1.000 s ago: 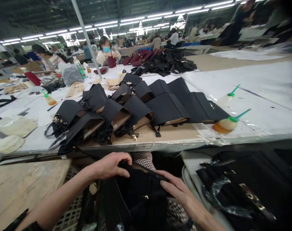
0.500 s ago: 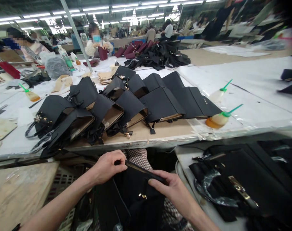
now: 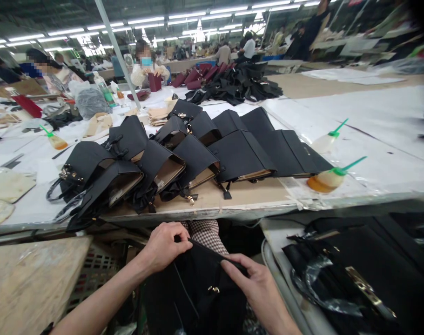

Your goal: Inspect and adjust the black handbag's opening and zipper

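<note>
A black handbag (image 3: 198, 293) sits on my lap below the table edge, with a small gold clasp on its front. My left hand (image 3: 164, 245) pinches the bag's top rim at its left end. My right hand (image 3: 253, 284) grips the same rim at its right end, fingers curled over it. Just beyond, several black handbags (image 3: 184, 153) lie in overlapping rows on the worktable (image 3: 250, 197).
Two glue bottles with green nozzles (image 3: 332, 174) lie on the table's right part. A bin of black bags with gold fittings (image 3: 354, 274) stands at my right. A wooden board (image 3: 26, 274) is at my left. Other people work at far tables.
My right hand has slid up from the bag's front to its top rim. Both hands stay on the bag, which has shifted slightly; the view has tilted a little.
</note>
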Demonstrator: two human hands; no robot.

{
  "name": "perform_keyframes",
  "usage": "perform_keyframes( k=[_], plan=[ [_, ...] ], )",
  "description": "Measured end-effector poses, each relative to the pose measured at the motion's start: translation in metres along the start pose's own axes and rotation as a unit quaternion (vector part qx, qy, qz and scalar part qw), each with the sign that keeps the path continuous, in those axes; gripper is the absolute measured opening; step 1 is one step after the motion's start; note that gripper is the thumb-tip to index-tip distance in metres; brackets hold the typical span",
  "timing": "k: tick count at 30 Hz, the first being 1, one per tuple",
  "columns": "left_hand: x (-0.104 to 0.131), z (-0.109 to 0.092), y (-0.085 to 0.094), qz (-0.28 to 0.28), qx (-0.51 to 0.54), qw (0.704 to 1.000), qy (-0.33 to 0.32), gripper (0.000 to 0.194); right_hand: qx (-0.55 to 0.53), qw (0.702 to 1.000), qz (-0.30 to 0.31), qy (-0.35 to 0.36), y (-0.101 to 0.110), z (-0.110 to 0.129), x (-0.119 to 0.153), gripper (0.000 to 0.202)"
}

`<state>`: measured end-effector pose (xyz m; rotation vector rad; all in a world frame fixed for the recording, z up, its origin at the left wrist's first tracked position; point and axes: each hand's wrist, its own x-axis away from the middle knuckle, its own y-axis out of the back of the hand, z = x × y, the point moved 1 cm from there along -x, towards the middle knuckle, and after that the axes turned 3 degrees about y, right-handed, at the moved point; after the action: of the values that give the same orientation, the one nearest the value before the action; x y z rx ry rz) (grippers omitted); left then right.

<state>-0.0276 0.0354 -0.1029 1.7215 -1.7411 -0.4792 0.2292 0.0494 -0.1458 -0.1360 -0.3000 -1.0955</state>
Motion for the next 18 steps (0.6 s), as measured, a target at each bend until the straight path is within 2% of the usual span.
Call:
perform_keyframes(
  k=[6, 10, 14, 18],
  plan=[
    [0.0, 0.0, -0.001, -0.001, -0.007, 1.0, -0.002, 0.019, 0.012, 1.0, -0.007, 0.008, -0.001, -0.005, 0.0, 0.036],
    [-0.002, -0.001, -0.003, -0.001, -0.013, 1.0, 0.0, 0.019, 0.059, 0.998, 0.007, 0.01, 0.0, 0.003, -0.002, 0.034],
    [-0.003, -0.002, -0.003, 0.005, -0.016, 1.0, 0.007, 0.018, 0.115, 0.988, 0.103, 0.0, 0.005, 0.019, -0.014, 0.032],
    [-0.004, -0.002, -0.003, 0.006, -0.018, 1.0, 0.016, 0.017, 0.162, 0.963, 0.212, 0.021, 0.009, 0.039, -0.034, 0.034]
  ],
)
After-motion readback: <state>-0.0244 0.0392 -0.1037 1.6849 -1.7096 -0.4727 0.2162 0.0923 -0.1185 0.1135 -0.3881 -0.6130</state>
